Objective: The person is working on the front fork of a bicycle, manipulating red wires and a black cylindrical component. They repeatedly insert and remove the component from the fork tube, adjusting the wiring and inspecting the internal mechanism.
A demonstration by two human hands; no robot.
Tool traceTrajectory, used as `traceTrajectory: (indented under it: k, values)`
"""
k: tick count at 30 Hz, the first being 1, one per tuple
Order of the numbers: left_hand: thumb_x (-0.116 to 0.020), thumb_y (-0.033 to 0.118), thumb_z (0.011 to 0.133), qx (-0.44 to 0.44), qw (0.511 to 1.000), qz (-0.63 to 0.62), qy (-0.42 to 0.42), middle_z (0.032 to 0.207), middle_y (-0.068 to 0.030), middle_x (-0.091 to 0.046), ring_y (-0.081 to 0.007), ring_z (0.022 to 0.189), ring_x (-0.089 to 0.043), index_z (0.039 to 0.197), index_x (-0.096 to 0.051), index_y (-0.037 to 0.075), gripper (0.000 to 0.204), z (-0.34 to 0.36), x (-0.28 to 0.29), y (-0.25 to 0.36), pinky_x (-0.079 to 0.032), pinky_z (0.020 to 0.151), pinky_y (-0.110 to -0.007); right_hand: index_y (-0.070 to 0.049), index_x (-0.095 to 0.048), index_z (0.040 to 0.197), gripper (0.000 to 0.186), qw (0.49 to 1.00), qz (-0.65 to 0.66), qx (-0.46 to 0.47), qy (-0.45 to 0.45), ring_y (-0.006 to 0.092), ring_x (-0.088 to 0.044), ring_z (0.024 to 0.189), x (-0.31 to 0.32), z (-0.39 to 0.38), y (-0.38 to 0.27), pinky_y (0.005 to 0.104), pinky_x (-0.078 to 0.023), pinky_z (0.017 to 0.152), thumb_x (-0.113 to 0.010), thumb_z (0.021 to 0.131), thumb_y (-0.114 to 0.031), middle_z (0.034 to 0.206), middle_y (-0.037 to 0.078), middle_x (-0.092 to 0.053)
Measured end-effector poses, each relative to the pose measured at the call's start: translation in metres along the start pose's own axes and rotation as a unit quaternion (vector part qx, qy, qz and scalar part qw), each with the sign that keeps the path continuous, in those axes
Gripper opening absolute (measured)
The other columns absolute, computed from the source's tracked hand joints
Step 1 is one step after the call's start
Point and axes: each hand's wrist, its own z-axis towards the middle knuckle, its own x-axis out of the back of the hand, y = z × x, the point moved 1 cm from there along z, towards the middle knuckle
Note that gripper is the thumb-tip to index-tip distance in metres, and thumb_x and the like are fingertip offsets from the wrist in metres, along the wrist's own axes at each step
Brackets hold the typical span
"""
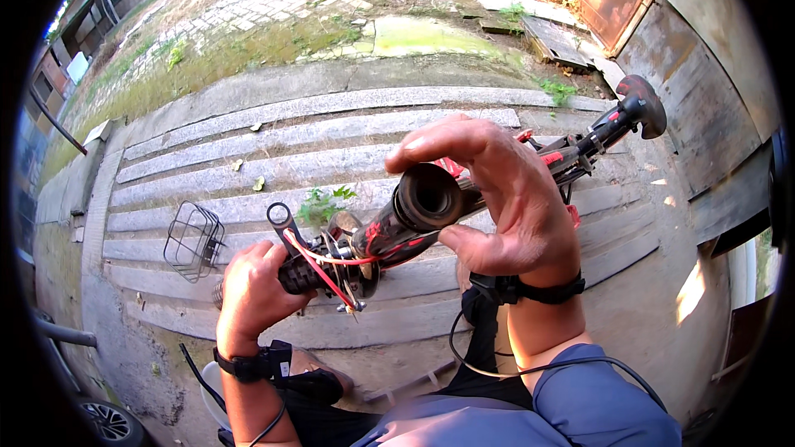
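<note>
A black and red bicycle frame (pixel 476 199) lies slantwise before me, its saddle (pixel 642 106) toward the far right. My left hand (pixel 258 288) is wrapped round a black ribbed handlebar grip (pixel 296 274). Beside this hand are red cables (pixel 319 266), metal fittings and a black tube with an open round end (pixel 280 216). A wide black tube end (pixel 429 197) on the bicycle faces up at me. My right hand (pixel 517 203) arches around that end in a C shape, thumb and fingers apart. Whether the fingertips touch its rim, I cannot tell.
A black wire basket (pixel 192 242) rests on the stone strips (pixel 331 128) at the left. A small green plant (pixel 323 205) grows between them. Rusty metal sheets (pixel 704 74) stand along the right side. A car wheel (pixel 110 420) shows at the lower left. A cable (pixel 596 359) crosses my right arm.
</note>
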Motion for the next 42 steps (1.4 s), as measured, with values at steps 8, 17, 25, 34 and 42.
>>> traceTrajectory:
  k: [8, 17, 25, 34, 42]
  values:
    - [-0.094, 0.028, 0.052, 0.000, 1.000, 0.002, -0.003, 0.084, -0.0105, -0.065, -0.0360, 0.083, -0.066, 0.090, -0.068, 0.008, 0.050, 0.001, -0.001, 0.001, -0.053, 0.075, -0.048, -0.002, -0.065, 0.123, 0.065, 0.996, -0.086, 0.015, 0.022, 0.0219, -0.068, 0.101, -0.002, 0.000, -0.001, 0.0326, -0.052, 0.094, -0.095, 0.067, -0.019, 0.107, 0.008, -0.067]
    - [-0.093, 0.027, 0.052, 0.004, 1.000, 0.001, -0.004, 0.084, -0.0096, -0.066, -0.0355, 0.083, -0.067, 0.093, -0.069, 0.009, 0.050, 0.001, -0.001, 0.003, -0.053, 0.075, -0.048, -0.003, -0.067, 0.121, 0.054, 0.997, -0.064, 0.019, 0.029, 0.0224, -0.069, 0.105, 0.002, -0.003, -0.002, 0.0332, -0.052, 0.097, -0.089, 0.072, -0.013, 0.110, 0.010, -0.069]
    - [-0.093, 0.027, 0.053, 0.006, 1.000, 0.002, -0.014, 0.086, -0.0101, -0.066, -0.0353, 0.086, -0.067, 0.094, -0.070, 0.009, 0.051, 0.002, -0.002, 0.000, -0.053, 0.077, -0.048, -0.002, -0.068, 0.118, 0.050, 0.997, 0.062, -0.023, 0.040, 0.0212, -0.069, 0.105, -0.004, -0.007, 0.002, 0.0318, -0.052, 0.096, -0.089, 0.073, -0.013, 0.110, 0.010, -0.070]
    - [-0.093, 0.027, 0.053, 0.010, 1.000, 0.000, -0.015, 0.086, -0.0106, -0.066, -0.0360, 0.084, -0.066, 0.094, -0.071, 0.009, 0.050, 0.002, 0.001, 0.003, -0.053, 0.077, -0.048, -0.001, -0.064, 0.121, 0.067, 0.998, -0.064, -0.007, 0.000, 0.0245, -0.064, 0.111, 0.007, -0.002, -0.003, 0.0363, -0.048, 0.101, -0.097, 0.066, -0.022, 0.117, 0.014, -0.067]
    - [-0.093, 0.027, 0.053, 0.016, 1.000, -0.001, -0.016, 0.085, -0.0107, -0.066, -0.0361, 0.084, -0.066, 0.094, -0.071, 0.009, 0.049, -0.001, 0.001, 0.002, -0.053, 0.076, -0.048, -0.003, -0.065, 0.120, 0.068, 0.998, -0.059, 0.029, 0.010, 0.0231, -0.065, 0.105, 0.001, 0.001, -0.002, 0.0347, -0.050, 0.095, -0.097, 0.065, -0.027, 0.112, 0.010, -0.068]
